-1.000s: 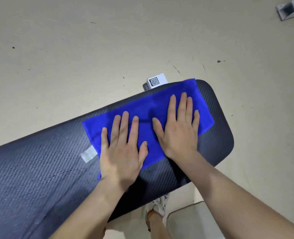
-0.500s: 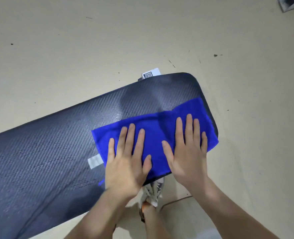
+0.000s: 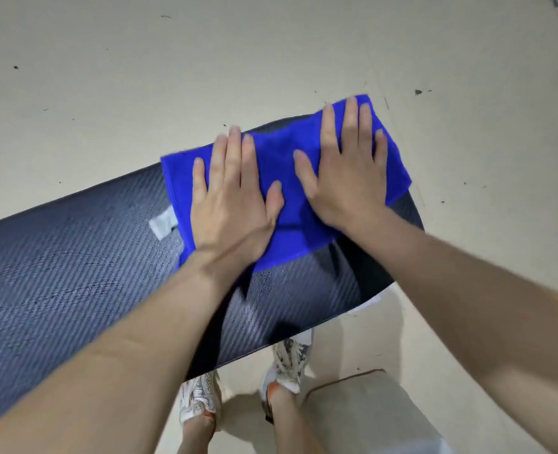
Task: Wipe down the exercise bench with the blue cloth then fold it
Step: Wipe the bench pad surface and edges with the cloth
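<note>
Head view, cloth: bright blue rectangular cloth [image 3: 271, 152], flat on dark woven-textured table [image 3: 74, 257].
Axis: left-near to right-far, along table.
Grip: left hand [image 3: 228, 208] and right hand [image 3: 346, 178] flat, fingers straight, pressing cloth.

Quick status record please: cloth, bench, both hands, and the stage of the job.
cloth: blue cloth, spread out at the bench's right end, far corner past the far edge
bench: dark woven-texture top, running left to right
left hand: flat, fingers straight, pressing the cloth's left half
right hand: flat, fingers straight, pressing the cloth's right half
tag: white tag at the cloth's left edge, lying on the bench
stage: wiping; cloth not yet folded
</note>
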`<state>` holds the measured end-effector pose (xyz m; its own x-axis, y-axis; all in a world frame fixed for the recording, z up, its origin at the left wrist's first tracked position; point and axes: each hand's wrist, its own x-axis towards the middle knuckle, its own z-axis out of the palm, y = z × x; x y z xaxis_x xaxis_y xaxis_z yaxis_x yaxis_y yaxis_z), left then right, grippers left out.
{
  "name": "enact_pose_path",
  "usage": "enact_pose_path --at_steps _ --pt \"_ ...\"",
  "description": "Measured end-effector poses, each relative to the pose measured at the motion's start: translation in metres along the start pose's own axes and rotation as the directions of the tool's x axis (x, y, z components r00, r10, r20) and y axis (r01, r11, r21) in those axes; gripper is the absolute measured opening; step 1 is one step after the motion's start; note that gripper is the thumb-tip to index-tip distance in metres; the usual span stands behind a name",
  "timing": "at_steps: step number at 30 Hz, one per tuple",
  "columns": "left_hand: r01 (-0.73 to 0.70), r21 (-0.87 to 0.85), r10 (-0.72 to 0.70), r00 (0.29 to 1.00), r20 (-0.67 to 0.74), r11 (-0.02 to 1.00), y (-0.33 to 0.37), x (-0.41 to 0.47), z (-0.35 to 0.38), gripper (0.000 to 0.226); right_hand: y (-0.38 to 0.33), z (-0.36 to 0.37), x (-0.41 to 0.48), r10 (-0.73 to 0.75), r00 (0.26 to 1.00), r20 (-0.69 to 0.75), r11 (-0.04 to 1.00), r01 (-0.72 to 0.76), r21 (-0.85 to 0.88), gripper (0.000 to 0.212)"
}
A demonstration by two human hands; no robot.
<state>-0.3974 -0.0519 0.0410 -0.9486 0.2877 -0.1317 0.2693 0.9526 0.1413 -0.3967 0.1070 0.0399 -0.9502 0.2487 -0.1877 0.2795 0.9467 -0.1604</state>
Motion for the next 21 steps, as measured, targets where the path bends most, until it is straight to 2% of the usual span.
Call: enact_pose_path --at_steps 4,7,10,13,15,18,21 --pt "-0.021 -0.043 0.021 1.0 -0.003 0.999 -0.008 0.006 -0.002 0.071 0.007 0.001 -0.001 -0.036 0.999 -0.024 0.999 0.036 -0.004 0.069" --pt "-0.05 0.052 0.048 0.998 0.042 0.997 0.007 -0.041 0.003 0.072 0.02 0.007 -0.061 0.023 1.0 -0.016 0.999 -0.023 -0.023 0.067" --pt "-0.124 0.003 0.123 0.985 0.121 0.992 0.02 -0.108 0.012 0.073 0.036 0.012 -0.137 0.073 0.996 0.046 0.991 -0.068 -0.118 0.067" --pt "-0.133 -0.037 0.137 0.982 0.128 0.99 0.021 -0.139 0.017 0.073 0.039 0.015 -0.164 0.059 0.989 0.134 0.987 -0.038 -0.153 0.068" --pt "-0.139 -0.029 0.142 0.983 0.113 0.99 0.019 -0.13 0.016 0.074 0.033 0.014 -0.146 0.074 0.992 0.101 0.987 -0.059 -0.15 0.07" --pt "-0.179 -0.043 0.182 0.98 0.084 0.983 0.015 -0.086 0.011 0.072 0.02 0.01 -0.093 0.013 0.999 0.049 0.991 -0.007 -0.131 0.073" --pt "-0.133 -0.067 0.136 0.99 0.038 0.989 0.008 -0.019 0.003 0.072 0.01 -0.001 -0.023 0.009 1.0 0.016 0.998 -0.008 -0.068 0.073"
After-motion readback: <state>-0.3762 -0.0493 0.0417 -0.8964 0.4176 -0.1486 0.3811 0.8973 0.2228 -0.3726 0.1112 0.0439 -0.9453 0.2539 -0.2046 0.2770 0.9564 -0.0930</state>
